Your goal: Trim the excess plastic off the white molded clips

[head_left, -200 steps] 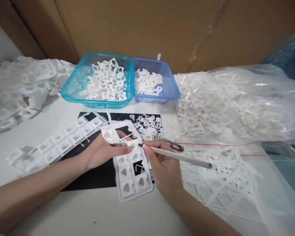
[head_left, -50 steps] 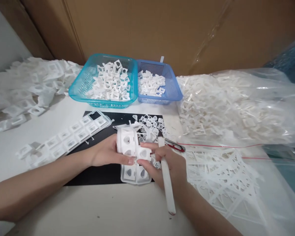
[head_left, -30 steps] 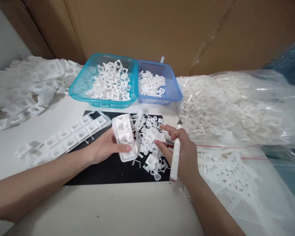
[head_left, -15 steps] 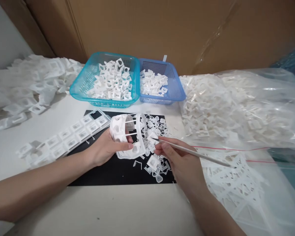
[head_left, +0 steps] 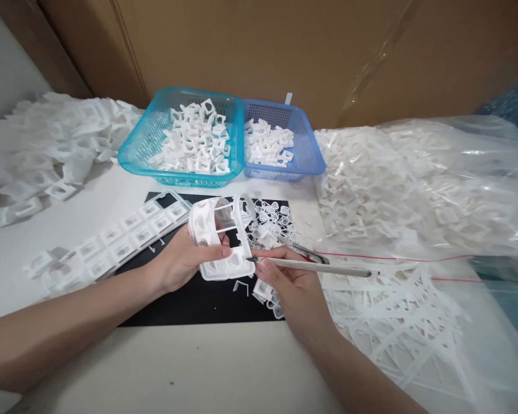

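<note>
Your left hand is gripping the curled white frame, its thumb pressing on the front and fingers curling inside the bend. Your right hand is pinching a slim white-handled tool, whose dark tip is meeting the frame's lower right edge. You are holding the frame above a black mat, just beside a pile of small white scraps. A flat white strip is lying to the left, while a teal basket and a blue basket are sitting behind, both holding white pieces.

Right hand pinched, left (seemingly) curled
</note>
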Motion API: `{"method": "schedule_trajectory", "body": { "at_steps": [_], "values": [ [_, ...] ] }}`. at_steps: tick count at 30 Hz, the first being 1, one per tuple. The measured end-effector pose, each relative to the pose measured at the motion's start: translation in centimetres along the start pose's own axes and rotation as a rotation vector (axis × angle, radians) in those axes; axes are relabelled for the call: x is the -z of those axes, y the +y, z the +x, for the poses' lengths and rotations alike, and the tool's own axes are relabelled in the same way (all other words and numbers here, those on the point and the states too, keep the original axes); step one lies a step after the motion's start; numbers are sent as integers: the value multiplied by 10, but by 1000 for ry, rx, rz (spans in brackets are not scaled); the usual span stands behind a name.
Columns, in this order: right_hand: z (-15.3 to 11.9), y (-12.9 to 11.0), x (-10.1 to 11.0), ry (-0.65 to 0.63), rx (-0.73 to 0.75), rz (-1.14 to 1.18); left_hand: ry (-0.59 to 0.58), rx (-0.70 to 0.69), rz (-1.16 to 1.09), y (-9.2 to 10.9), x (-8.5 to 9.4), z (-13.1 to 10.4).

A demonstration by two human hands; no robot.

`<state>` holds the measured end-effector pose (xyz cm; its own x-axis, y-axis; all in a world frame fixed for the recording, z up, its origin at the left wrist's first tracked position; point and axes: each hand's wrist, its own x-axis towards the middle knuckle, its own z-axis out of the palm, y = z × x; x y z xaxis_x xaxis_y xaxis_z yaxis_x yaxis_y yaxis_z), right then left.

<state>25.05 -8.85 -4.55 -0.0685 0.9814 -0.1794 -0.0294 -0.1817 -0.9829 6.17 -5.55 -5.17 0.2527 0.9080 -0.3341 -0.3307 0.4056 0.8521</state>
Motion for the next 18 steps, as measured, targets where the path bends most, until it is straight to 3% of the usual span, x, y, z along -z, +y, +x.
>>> {"method": "schedule_trajectory", "body": {
  "at_steps": [8,16,18],
  "values": [
    [-7,-2,-8,88,144,-216,11,-8,66,-1,1,-1],
    [-7,0,-5,169,517,-507,-80,-55,586,4,-2,-9],
    [-5,0,-3,189,551,-533,-76,-32,551,4,-2,-9]
  ]
}}
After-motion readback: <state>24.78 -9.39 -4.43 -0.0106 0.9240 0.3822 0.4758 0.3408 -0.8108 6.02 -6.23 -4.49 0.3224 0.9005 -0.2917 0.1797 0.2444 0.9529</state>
